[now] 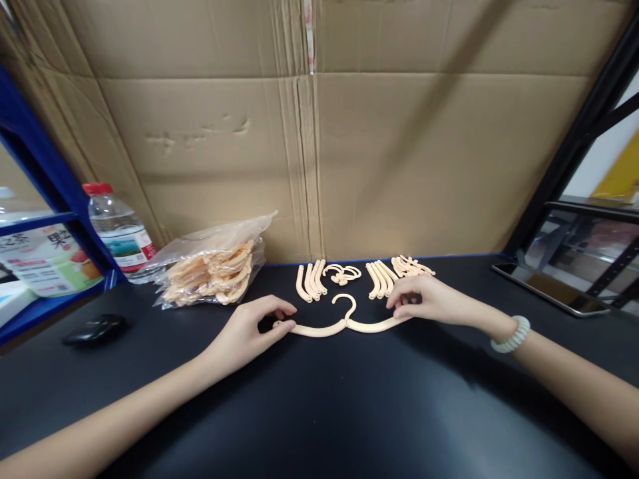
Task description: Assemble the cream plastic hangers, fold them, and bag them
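Note:
A cream plastic hanger, its hook pointing away from me, lies on the black table. My left hand pinches the hanger's left end between thumb and fingers. At the right arm of the hanger, my right hand has its fingers closed round the tip. Behind the hanger are curved arm pieces, some hooks, a second group of arm pieces and a pile of small thin parts.
A clear bag of cream parts lies at the back left, beside a red-capped bottle. A black mouse is at the left, a phone at the right. A cardboard wall stands behind the table.

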### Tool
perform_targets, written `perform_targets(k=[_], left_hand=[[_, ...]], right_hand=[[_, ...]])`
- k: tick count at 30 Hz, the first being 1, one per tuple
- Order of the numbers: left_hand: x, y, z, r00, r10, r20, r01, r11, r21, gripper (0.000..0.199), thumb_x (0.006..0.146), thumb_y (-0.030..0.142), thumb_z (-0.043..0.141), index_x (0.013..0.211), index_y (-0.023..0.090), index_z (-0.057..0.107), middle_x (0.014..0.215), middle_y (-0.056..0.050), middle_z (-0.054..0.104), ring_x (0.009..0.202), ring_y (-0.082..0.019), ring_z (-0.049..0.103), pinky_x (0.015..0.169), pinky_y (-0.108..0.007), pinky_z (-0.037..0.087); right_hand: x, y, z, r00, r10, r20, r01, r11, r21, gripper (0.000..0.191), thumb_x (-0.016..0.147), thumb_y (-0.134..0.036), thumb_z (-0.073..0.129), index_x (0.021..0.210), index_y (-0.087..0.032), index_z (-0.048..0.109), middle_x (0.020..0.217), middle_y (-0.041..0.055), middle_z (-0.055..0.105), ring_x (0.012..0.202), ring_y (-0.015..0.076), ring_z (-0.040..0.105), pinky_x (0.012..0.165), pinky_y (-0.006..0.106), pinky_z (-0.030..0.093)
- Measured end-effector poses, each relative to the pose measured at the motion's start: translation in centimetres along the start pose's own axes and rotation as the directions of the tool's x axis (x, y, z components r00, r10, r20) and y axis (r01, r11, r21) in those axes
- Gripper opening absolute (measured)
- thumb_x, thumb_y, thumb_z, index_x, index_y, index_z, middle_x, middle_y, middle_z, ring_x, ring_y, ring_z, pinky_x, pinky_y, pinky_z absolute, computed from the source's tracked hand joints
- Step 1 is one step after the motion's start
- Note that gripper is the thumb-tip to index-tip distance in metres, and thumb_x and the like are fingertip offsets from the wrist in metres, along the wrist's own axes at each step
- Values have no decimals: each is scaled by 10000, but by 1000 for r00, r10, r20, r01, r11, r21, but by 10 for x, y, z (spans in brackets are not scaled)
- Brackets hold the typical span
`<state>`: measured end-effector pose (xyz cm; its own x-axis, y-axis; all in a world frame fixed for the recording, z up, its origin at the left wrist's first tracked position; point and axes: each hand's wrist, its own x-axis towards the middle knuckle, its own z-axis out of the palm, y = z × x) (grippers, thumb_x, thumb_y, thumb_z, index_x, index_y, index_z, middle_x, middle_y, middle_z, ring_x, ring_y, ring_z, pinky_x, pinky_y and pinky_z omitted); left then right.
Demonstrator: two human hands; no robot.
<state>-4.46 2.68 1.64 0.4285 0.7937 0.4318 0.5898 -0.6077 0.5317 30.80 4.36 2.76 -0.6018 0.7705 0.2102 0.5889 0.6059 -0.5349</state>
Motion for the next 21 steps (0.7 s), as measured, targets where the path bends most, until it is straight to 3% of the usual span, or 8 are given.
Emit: perform_targets(k=[5,13,21], left_hand=[[7,-6,-1,991,-135,-8,135,990,-43,187,831,334,602,929,203,691,835,-34,718,760,-188,648,691,-252,473],[9,-10,-1,975,-221,31,222,973,-55,299,786,435,558,902,185,675,850,-47,727,791,-218,656,705,-317,484],[24,-16,-3,946,-308,96,308,951,13,261,793,382,549,915,178,658,793,-25,710,704,-187,665,617,-270,506]], right_hand=[[5,3,-1,983,-55,-175,30,989,-143,159,866,-280,595,868,-194,729,808,38,702,660,139,549,605,266,392],[7,12,9,974,-29,-224,-12,983,-182,177,862,-263,574,823,-195,732,764,36,708,632,136,541,594,263,384],[27,8,9,964,5,-265,-58,979,-195,163,831,-176,571,755,-180,715,716,27,703,641,143,600,608,260,425]])
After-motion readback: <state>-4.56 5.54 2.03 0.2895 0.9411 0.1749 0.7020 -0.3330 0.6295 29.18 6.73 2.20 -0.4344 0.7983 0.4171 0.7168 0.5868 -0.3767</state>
